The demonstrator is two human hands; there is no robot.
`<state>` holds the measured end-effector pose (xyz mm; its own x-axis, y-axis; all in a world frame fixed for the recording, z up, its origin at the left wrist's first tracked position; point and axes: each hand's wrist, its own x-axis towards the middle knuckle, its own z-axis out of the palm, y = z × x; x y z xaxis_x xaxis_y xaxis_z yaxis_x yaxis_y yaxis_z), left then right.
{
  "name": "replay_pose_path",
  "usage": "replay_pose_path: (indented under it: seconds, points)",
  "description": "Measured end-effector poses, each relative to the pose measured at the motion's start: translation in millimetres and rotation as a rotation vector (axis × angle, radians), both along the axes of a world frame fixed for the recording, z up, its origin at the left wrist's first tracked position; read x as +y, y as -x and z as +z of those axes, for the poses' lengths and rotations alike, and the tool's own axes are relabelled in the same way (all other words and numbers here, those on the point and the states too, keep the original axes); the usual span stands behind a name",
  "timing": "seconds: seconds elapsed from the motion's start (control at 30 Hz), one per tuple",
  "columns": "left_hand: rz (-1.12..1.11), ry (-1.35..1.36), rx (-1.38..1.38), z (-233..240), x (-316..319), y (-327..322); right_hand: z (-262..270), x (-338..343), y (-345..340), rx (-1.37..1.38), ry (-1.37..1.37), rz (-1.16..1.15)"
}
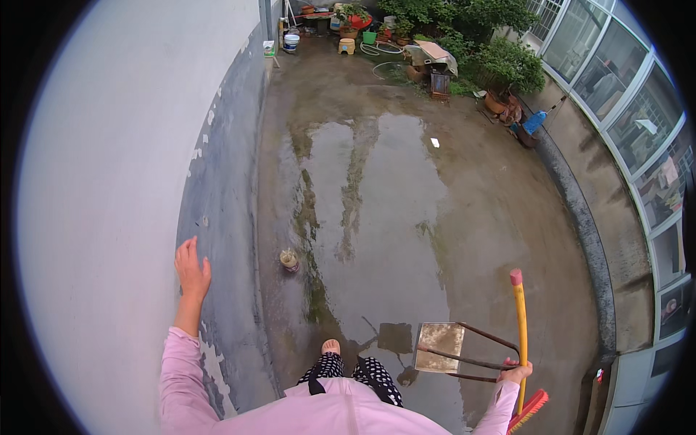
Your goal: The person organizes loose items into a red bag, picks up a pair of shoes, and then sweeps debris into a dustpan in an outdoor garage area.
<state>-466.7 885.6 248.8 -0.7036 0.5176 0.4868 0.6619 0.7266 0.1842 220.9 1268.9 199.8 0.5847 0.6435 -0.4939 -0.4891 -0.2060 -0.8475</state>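
My left hand (193, 273) is raised beside the grey and white wall, its fingers apart and nothing in it. In my right hand (515, 372) are the yellow handle of a broom (522, 315) and the dark metal rods of a stool-like frame (440, 347) with a worn square plate. The broom's red bristle head (530, 411) points down near my right sleeve. Between the wall and the puddle, a small open container (289, 260) stands on the wet concrete. A white scrap (435, 142) lies farther off.
A peeling wall (228, 179) runs along the left. Windows and a low kerb (579, 217) curve along the right. Potted plants, a yellow stool (346, 46), a coiled hose (383, 49) and a white bucket (291, 42) are at the far end. A puddle (380, 217) covers the middle.
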Motion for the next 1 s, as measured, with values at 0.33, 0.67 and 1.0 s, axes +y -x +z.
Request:
replay_pose_path:
  seconds: [0.33,0.67,1.0]
  points:
    - [0.219,0.282,0.399,57,75,232,-34,191,214,0.106,0.048,0.078]
    - [0.428,0.251,0.448,24,96,265,-58,395,452,0.059,0.119,0.143]
    - [0.094,0.174,0.462,87,382,608,-23,550,705,0.116,0.061,0.269]
